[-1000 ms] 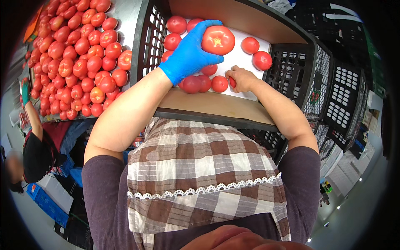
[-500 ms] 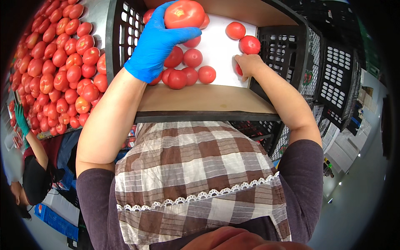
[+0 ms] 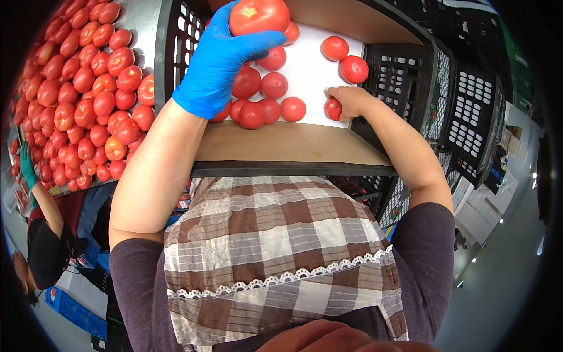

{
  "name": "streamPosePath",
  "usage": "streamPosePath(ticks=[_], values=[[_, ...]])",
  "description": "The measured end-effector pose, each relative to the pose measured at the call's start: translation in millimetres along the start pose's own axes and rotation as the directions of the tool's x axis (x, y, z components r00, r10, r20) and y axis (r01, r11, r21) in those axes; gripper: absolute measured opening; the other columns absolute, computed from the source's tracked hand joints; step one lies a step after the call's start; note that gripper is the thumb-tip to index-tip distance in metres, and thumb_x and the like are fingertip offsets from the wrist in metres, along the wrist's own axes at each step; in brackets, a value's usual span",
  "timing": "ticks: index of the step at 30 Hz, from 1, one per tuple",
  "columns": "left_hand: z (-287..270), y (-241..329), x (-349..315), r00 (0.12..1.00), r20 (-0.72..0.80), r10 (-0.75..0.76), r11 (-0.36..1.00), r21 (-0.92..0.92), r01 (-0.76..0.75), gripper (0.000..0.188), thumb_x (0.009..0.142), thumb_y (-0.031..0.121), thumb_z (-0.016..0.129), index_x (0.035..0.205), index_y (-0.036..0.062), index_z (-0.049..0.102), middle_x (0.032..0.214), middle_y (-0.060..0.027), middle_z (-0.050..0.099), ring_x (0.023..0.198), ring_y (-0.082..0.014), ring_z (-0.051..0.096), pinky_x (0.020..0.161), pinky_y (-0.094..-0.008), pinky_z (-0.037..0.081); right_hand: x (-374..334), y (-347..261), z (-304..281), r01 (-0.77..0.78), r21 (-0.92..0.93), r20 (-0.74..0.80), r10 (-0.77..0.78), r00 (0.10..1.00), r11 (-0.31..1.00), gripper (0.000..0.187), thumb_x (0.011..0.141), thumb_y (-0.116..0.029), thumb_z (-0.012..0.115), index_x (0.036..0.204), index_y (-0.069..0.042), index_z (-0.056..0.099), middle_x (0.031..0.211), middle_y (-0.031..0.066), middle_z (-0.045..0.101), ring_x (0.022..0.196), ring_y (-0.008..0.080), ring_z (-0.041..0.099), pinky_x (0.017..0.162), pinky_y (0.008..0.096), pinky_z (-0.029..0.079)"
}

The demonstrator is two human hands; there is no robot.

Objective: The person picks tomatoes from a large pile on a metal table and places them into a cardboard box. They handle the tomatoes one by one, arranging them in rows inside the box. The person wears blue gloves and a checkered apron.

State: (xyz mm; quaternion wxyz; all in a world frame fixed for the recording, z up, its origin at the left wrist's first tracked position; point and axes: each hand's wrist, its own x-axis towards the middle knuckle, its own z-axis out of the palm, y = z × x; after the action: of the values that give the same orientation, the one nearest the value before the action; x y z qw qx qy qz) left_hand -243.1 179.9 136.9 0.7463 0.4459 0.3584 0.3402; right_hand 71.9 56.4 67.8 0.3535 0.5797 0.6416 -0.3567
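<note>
My left hand, in a blue glove, grips a large red tomato above the left part of a black plastic crate. Inside, the crate has brown card along its long walls and a white sheet on its bottom. At its near right corner my bare right hand has its fingers curled round a smaller tomato, partly hidden by them. Two more tomatoes, one of them this one, lie just beyond that hand. Several others, such as this tomato, are grouped on the left side, some covered by my left hand.
Left of the crate, a heap of tomatoes covers a metal table. Another person's green-gloved hand is beside that heap. Black crates stand on the right. A blue crate sits at the lower left.
My right hand has shifted slightly nearer to me, and more of the tomato at its fingers shows. The left hand still holds its tomato in nearly the same place.
</note>
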Motion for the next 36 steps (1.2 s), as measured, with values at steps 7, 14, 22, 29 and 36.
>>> streamPosePath(ticks=[7, 14, 22, 29, 36], values=[[9.5, 19.7, -4.5, 0.999, -0.034, 0.001, 1.000, -0.023, -0.002, 0.060, 0.086, 0.024, 0.080, 0.138, 0.0101, 0.054, 0.128, -0.0097, 0.063, 0.111, -0.0209, 0.065, 0.090, -0.0336, 0.057, -6.2, -18.4, -10.5, -0.196, -0.284, 0.137, 0.242, 0.961, 0.938, 0.043, 0.068, -0.027, 0.079, 0.105, -0.005, 0.075, 0.105, 0.0144, 0.075, 0.099, 0.0311, 0.073, 0.084, 0.0421, 0.058], [7.9, 45.3, -0.1, 0.978, 0.192, -0.081, 0.945, -0.297, 0.136, 0.022, 0.092, 0.016, 0.069, 0.108, 0.0086, 0.058, 0.099, -0.0028, 0.064, 0.089, -0.0098, 0.061, 0.077, -0.0250, 0.052, -7.3, -27.1, -30.2, -0.252, -0.273, -0.134, 0.222, 0.966, 0.928, 0.037, 0.076, -0.022, 0.079, 0.110, -0.008, 0.074, 0.103, 0.0125, 0.076, 0.100, 0.0304, 0.073, 0.086, 0.0437, 0.058], [-0.3, 17.3, 1.5, 0.995, 0.038, -0.091, 0.861, -0.499, 0.097, 0.036, 0.092, 0.021, 0.072, 0.122, 0.0116, 0.055, 0.104, -0.0049, 0.062, 0.093, -0.0154, 0.063, 0.083, -0.0301, 0.055, 75.8, -65.1, -77.2, 0.001, 0.162, -0.794, 0.129, 0.594, 0.987, 0.065, 0.084, -0.023, 0.076, 0.142, -0.021, 0.048, 0.128, 0.0161, 0.060, 0.110, 0.0382, 0.066, 0.088, 0.0504, 0.055], [-8.3, 12.0, 10.8, 0.962, 0.040, -0.270, 0.620, -0.757, 0.206, 0.050, 0.102, 0.045, 0.056, 0.128, 0.0032, 0.054, 0.114, -0.0173, 0.064, 0.101, -0.0329, 0.066, 0.079, -0.0436, 0.062, 96.4, -47.6, -68.0, 0.103, 0.327, -0.760, 0.197, 0.619, 0.939, 0.074, 0.075, -0.030, 0.083, 0.140, -0.021, 0.050, 0.125, 0.0155, 0.064, 0.111, 0.0370, 0.065, 0.089, 0.0488, 0.055], [-8.4, -4.1, 2.9, 0.937, -0.066, -0.343, 0.879, -0.373, 0.296, 0.041, 0.096, 0.034, 0.070, 0.125, 0.0047, 0.066, 0.117, -0.0084, 0.068, 0.110, -0.0171, 0.065, 0.089, -0.0305, 0.056, 42.5, -34.7, -73.5, 0.543, 0.836, -0.548, 0.062, 0.834, 0.076, 0.050, 0.092, -0.038, 0.072, 0.128, -0.007, 0.058, 0.097, 0.0089, 0.072, 0.072, 0.0121, 0.064, 0.067, 0.0263, 0.051]])
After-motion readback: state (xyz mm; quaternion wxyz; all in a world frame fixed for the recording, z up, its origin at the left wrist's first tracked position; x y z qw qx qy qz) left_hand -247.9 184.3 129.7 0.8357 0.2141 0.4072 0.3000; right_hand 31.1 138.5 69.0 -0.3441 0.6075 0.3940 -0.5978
